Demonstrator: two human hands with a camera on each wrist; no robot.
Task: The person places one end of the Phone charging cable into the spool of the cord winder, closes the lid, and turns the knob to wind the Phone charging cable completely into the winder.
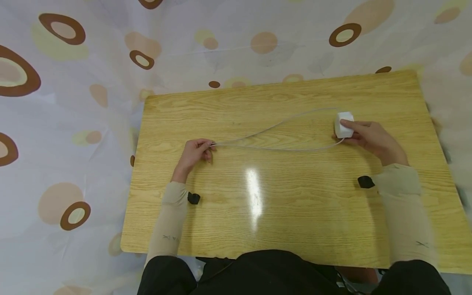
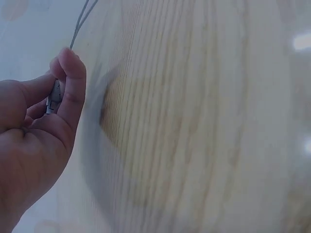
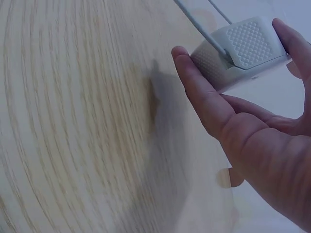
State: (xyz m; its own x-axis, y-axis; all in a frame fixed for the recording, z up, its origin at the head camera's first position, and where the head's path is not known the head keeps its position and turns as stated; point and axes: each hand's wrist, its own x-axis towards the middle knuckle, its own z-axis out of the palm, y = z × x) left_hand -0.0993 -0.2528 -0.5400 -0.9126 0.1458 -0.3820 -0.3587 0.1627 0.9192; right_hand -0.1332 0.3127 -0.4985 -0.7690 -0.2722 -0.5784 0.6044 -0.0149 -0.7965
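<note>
On the right, my right hand (image 1: pixel 376 139) grips a small white box (image 1: pixel 344 125) above the table, thumb on one side and fingers on the other. Bumpy texture covers the sides of the box (image 3: pixel 250 42) in the right wrist view. A thin white cable (image 1: pixel 284 149) leaves the box, and a second strand (image 1: pixel 284 121) runs from its far side. Both strands meet in my left hand (image 1: pixel 195 154), where thumb and fingers pinch them. Within the curled fingers of that hand, the left wrist view shows a small grey-white plug (image 2: pixel 54 97), partly hidden.
Under both hands lies a wood-grain table (image 1: pixel 295 205) with a bright light reflection. A pale patterned sheet (image 1: pixel 236 45) rises behind it and covers the left side. Black wrist cameras (image 1: pixel 366 182) stick out from both sleeves. The person's dark clothing is at the front edge.
</note>
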